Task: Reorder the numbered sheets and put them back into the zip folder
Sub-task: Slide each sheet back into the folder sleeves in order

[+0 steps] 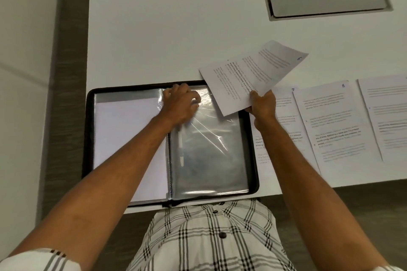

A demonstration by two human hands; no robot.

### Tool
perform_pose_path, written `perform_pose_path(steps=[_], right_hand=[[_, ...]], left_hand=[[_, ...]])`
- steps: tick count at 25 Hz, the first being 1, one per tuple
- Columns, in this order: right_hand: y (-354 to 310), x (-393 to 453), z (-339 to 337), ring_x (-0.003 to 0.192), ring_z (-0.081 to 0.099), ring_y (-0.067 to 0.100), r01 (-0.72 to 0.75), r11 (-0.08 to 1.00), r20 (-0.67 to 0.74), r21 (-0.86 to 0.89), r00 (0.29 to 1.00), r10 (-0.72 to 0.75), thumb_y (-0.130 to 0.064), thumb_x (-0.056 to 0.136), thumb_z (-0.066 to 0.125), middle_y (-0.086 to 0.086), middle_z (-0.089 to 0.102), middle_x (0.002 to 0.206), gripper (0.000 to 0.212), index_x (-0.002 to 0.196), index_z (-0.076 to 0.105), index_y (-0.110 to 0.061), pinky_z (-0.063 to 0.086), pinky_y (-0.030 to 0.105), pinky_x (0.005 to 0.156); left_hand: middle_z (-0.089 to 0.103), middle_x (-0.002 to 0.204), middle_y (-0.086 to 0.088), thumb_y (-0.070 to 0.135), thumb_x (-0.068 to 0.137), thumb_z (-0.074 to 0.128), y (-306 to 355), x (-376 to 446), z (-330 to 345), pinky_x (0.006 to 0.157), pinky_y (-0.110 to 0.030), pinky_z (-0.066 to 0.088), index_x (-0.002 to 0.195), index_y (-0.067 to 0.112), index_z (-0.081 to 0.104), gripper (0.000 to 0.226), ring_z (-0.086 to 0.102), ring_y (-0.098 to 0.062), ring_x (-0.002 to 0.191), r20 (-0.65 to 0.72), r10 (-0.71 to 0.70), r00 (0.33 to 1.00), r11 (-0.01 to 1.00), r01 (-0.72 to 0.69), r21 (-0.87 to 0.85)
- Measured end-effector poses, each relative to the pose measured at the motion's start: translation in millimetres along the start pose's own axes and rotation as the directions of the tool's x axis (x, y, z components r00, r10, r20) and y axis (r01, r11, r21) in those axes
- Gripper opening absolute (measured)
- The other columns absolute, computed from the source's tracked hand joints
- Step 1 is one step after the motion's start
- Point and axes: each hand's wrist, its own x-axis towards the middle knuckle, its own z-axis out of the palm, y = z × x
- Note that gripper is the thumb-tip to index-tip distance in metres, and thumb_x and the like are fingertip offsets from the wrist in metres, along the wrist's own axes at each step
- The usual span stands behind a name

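Note:
A black zip folder (89, 138) lies open on the white desk. Its left side holds a sleeve with a white sheet (123, 138) in it. On the right is a clear plastic sleeve (209, 156). My left hand (180, 103) grips the top of that clear sleeve near the spine, fingers curled. My right hand (263, 103) pinches the lower edge of a printed sheet marked 6 (253, 72), held tilted above the folder's top right corner. Sheets marked 7 (284, 112) and 8 (334, 121) lie flat to the right of the folder.
Another printed sheet (385, 112) lies at the far right, cut off by the frame. A white pen (181, 147) sits along the folder's spine. A grey cable hatch (326, 2) is set into the desk at the back right. The desk's front edge runs just below the folder.

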Motion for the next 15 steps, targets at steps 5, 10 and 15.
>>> perform_pose_path(steps=[5, 10, 15], right_hand=[[-15, 4, -7, 0.112, 0.072, 0.021, -0.013, 0.993, 0.081, 0.114, 0.997, 0.004, -0.007, 0.103, 0.064, 0.003, 0.071, 0.129, 0.042, 0.142, 0.053, -0.017, 0.066, 0.039, 0.080], [-39, 13, 10, 0.111, 0.073, 0.023, 0.019, 0.966, -0.008, 0.256, 1.000, -0.018, -0.010, 0.102, 0.066, 0.005, 0.071, 0.128, 0.042, 0.141, 0.053, -0.015, 0.066, 0.044, 0.082], [-56, 21, 36, 0.111, 0.074, 0.026, 0.049, 0.954, 0.011, 0.295, 0.998, -0.055, -0.009, 0.102, 0.066, 0.009, 0.071, 0.128, 0.031, 0.130, 0.055, -0.016, 0.065, 0.046, 0.084]], left_hand=[[0.063, 0.096, 0.010, 0.022, 0.090, 0.053, 7, 13, -19, 0.100, -0.044, 0.023, 0.091, 0.027, 0.057, 0.006, 0.055, -0.020, 0.103, 0.041, 0.085, 0.996, 0.996, -0.083, -0.046], [0.062, 0.089, 0.010, 0.046, 0.083, 0.058, -1, 24, -28, 0.094, -0.044, 0.029, 0.122, 0.027, 0.049, 0.044, 0.054, -0.018, 0.094, 0.070, 0.048, 0.996, 0.997, -0.043, -0.062], [0.060, 0.093, 0.011, 0.026, 0.089, 0.057, -15, 25, -34, 0.088, -0.040, 0.025, 0.099, 0.028, 0.062, 0.012, 0.056, -0.019, 0.098, 0.002, -0.104, 0.995, 0.985, 0.104, -0.141]])
